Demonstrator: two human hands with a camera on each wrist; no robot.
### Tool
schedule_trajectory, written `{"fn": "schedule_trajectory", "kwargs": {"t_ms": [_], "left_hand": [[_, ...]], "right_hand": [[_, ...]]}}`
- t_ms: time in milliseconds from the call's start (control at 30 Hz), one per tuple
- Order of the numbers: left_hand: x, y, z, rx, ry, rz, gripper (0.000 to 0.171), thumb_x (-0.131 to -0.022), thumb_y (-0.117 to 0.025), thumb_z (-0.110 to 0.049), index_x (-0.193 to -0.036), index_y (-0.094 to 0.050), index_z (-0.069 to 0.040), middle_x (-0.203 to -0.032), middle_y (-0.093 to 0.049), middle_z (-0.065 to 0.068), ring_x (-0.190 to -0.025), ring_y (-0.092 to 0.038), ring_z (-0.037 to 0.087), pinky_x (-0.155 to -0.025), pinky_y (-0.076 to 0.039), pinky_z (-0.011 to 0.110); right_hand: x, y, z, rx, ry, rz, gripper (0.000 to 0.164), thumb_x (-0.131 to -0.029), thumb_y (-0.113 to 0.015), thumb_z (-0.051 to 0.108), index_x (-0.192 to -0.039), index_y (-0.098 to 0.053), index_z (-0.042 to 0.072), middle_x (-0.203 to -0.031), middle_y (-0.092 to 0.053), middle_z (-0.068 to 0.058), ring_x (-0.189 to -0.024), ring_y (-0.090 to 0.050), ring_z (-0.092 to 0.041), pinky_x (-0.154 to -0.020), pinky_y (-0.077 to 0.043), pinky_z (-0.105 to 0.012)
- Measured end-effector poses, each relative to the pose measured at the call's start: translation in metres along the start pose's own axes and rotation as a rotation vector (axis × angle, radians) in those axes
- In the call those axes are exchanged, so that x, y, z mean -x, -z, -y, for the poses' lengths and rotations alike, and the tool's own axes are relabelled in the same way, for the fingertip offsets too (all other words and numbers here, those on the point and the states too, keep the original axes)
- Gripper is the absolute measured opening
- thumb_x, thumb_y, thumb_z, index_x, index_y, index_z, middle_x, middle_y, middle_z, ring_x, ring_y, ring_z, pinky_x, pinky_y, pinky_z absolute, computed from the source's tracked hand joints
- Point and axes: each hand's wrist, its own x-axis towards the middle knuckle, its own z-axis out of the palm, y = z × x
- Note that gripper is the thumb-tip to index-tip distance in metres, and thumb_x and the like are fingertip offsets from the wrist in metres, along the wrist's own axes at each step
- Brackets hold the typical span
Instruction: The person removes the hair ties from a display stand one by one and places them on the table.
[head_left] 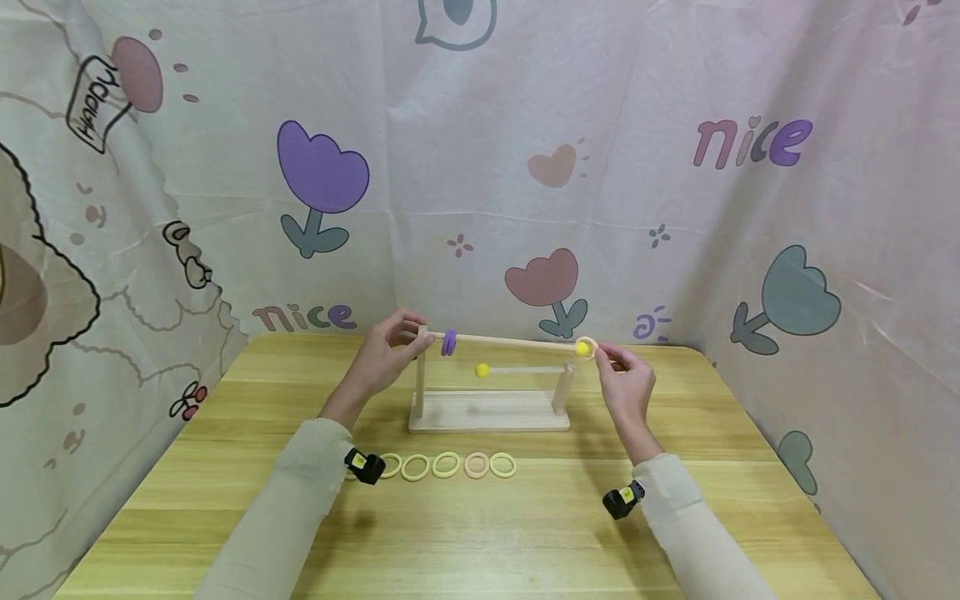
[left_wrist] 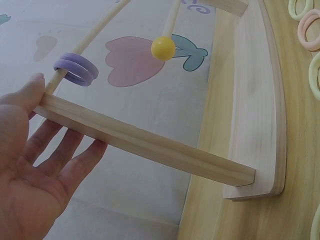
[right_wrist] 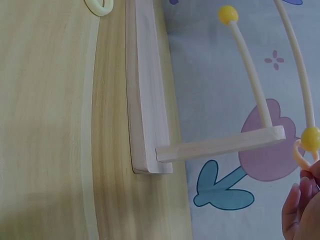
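Observation:
A wooden stand [head_left: 487,412] has two posts, each bearing a rod tipped with a yellow ball. My left hand [head_left: 378,358] grips the top of the left post [left_wrist: 150,137], thumb near the rod's base and fingers beneath. Purple rings [head_left: 448,342] hang on the upper rod [head_left: 517,341] close to that hand. At the rod's far end, my right hand [head_left: 628,387] pinches a peach ring [right_wrist: 297,156] against the yellow ball [right_wrist: 310,138]. Whether the ring is around the ball I cannot tell. The lower rod [head_left: 525,370] points left from the right post [head_left: 563,390].
In front of the stand, several pale yellow rings [head_left: 446,476] and a pink ring [head_left: 476,476] lie in a row on the wooden table [head_left: 480,542]. The left wrist camera covers part of the row. A printed cloth [head_left: 465,167] hangs behind the table.

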Motion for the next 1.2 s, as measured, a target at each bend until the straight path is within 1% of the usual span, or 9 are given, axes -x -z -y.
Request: {"fn": "schedule_trajectory", "kwargs": {"t_ms": [167, 300, 400, 567, 633, 733, 867, 1033, 1200], "left_hand": [[0.001, 0.0, 0.0, 0.011, -0.01, -0.003, 0.032, -0.1, -0.069, -0.035, -0.124, -0.061, -0.015, -0.122, -0.068, 0.015, -0.116, -0.067, 0.034, -0.094, -0.06, 0.045], [0.001, 0.0, -0.001, 0.022, -0.008, 0.001, 0.031, -0.1, -0.069, -0.034, -0.124, -0.061, -0.015, -0.123, -0.068, 0.016, -0.116, -0.067, 0.034, -0.094, -0.059, 0.045], [0.001, 0.0, -0.002, 0.028, 0.002, 0.005, 0.032, -0.1, -0.069, -0.034, -0.125, -0.061, -0.015, -0.124, -0.067, 0.016, -0.118, -0.066, 0.034, -0.095, -0.059, 0.046], [0.0, 0.001, -0.002, 0.029, 0.0, 0.011, 0.036, -0.1, -0.069, -0.035, -0.127, -0.061, -0.013, -0.125, -0.067, 0.016, -0.118, -0.066, 0.035, -0.095, -0.058, 0.045], [0.0, 0.001, -0.002, 0.026, -0.001, 0.013, 0.037, -0.1, -0.069, -0.035, -0.127, -0.061, -0.011, -0.125, -0.068, 0.016, -0.118, -0.066, 0.035, -0.094, -0.058, 0.045], [0.0, 0.0, -0.001, 0.021, 0.0, 0.014, 0.036, -0.1, -0.069, -0.034, -0.127, -0.061, -0.011, -0.124, -0.068, 0.016, -0.117, -0.066, 0.035, -0.094, -0.058, 0.045], [0.0, 0.0, -0.001, 0.02, 0.004, 0.013, 0.036, -0.1, -0.069, -0.033, -0.127, -0.061, -0.011, -0.123, -0.068, 0.016, -0.117, -0.066, 0.035, -0.093, -0.058, 0.044], [0.001, 0.0, -0.004, 0.01, 0.008, 0.012, 0.038, -0.101, -0.068, -0.032, -0.13, -0.059, -0.01, -0.125, -0.068, 0.016, -0.117, -0.066, 0.034, -0.093, -0.058, 0.043], [0.001, 0.001, -0.005, 0.002, 0.008, 0.009, 0.036, -0.101, -0.067, -0.031, -0.131, -0.059, -0.011, -0.126, -0.067, 0.017, -0.117, -0.066, 0.035, -0.094, -0.058, 0.044]], "right_hand": [[-0.001, 0.004, -0.003, -0.018, -0.005, -0.01, 0.019, -0.094, -0.075, 0.014, -0.107, -0.079, 0.0, -0.1, -0.076, -0.016, -0.07, -0.058, 0.002, -0.059, -0.047, -0.009], [-0.001, 0.01, -0.003, -0.021, -0.017, 0.003, 0.018, -0.093, -0.075, 0.013, -0.107, -0.079, 0.0, -0.094, -0.077, -0.01, -0.065, -0.057, 0.003, -0.055, -0.049, -0.01], [-0.001, 0.017, -0.001, -0.012, -0.033, 0.029, 0.019, -0.094, -0.075, 0.013, -0.108, -0.079, 0.001, -0.091, -0.077, -0.004, -0.063, -0.057, 0.003, -0.054, -0.05, -0.012], [0.001, 0.029, 0.002, -0.013, -0.034, 0.094, 0.019, -0.093, -0.076, 0.01, -0.108, -0.077, -0.003, -0.085, -0.073, 0.006, -0.063, -0.057, 0.003, -0.054, -0.051, -0.013], [0.002, 0.032, 0.003, -0.015, -0.03, 0.12, 0.019, -0.093, -0.076, 0.009, -0.107, -0.077, -0.004, -0.084, -0.074, 0.005, -0.062, -0.058, 0.002, -0.054, -0.051, -0.013], [0.004, 0.036, 0.005, 0.003, -0.028, 0.172, 0.02, -0.093, -0.076, 0.008, -0.106, -0.077, -0.006, -0.086, -0.077, -0.004, -0.061, -0.058, 0.001, -0.054, -0.052, -0.015], [0.006, 0.038, 0.008, 0.071, -0.034, 0.26, 0.021, -0.094, -0.076, 0.01, -0.108, -0.077, -0.005, -0.092, -0.078, -0.013, -0.064, -0.059, -0.001, -0.056, -0.053, -0.017], [0.008, 0.036, 0.011, 0.12, -0.043, 0.354, 0.022, -0.096, -0.074, 0.012, -0.11, -0.076, -0.004, -0.097, -0.076, -0.019, -0.069, -0.061, -0.005, -0.062, -0.057, -0.021], [0.01, 0.032, 0.01, 0.144, -0.039, 0.42, 0.02, -0.097, -0.072, 0.011, -0.109, -0.076, -0.004, -0.098, -0.075, -0.022, -0.07, -0.063, -0.009, -0.063, -0.057, -0.021]]}}
